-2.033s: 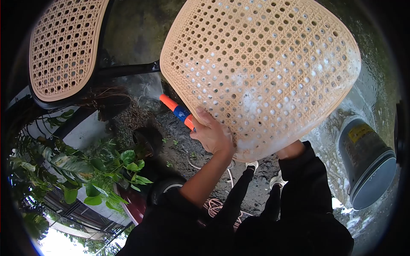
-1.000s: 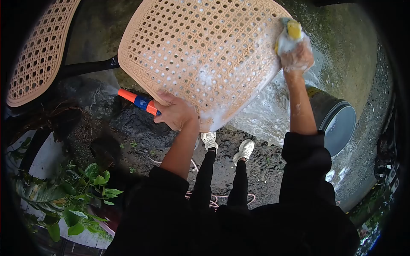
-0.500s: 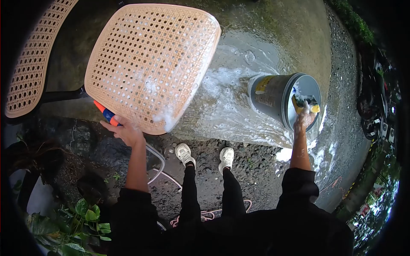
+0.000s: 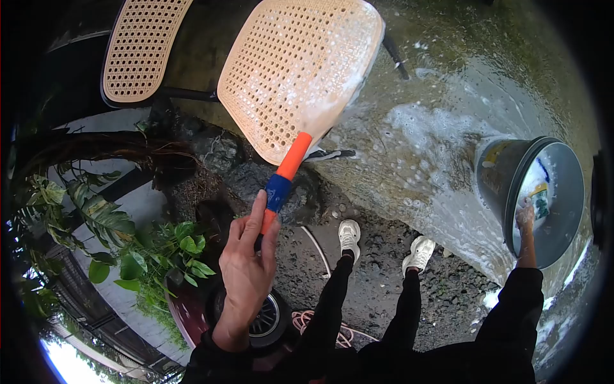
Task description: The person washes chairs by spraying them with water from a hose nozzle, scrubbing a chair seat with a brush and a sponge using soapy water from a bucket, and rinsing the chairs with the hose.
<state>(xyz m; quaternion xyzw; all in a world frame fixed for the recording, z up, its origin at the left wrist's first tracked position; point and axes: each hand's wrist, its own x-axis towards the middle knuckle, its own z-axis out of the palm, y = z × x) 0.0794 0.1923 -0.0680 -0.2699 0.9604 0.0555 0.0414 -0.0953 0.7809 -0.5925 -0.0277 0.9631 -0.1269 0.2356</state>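
Note:
My left hand point(image 4: 246, 262) is closed around an orange and blue hose nozzle point(image 4: 279, 189), its tip pointing at the near edge of a chair. The chair's tan, woven-pattern plastic seat point(image 4: 281, 64) carries white suds, thickest along the right side. Inside a grey bucket point(image 4: 502, 176), my right hand point(image 4: 526, 216) grips a yellow and green sponge point(image 4: 539, 201) against foamy contents. The bucket leans with its mouth toward me. Part of the sponge is hidden by foam and fingers.
The chair's backrest point(image 4: 137, 51) lies at upper left. Suds spread over the wet concrete point(image 4: 409, 173). Leafy plants point(image 4: 137, 262) and a wheel point(image 4: 262, 317) are at lower left. A pink hose point(image 4: 320, 326) coils near my feet on gravel.
My left hand has raised the nozzle, which now points at the seat's edge. My right hand and the sponge sit deeper in the bucket. The view has shifted left.

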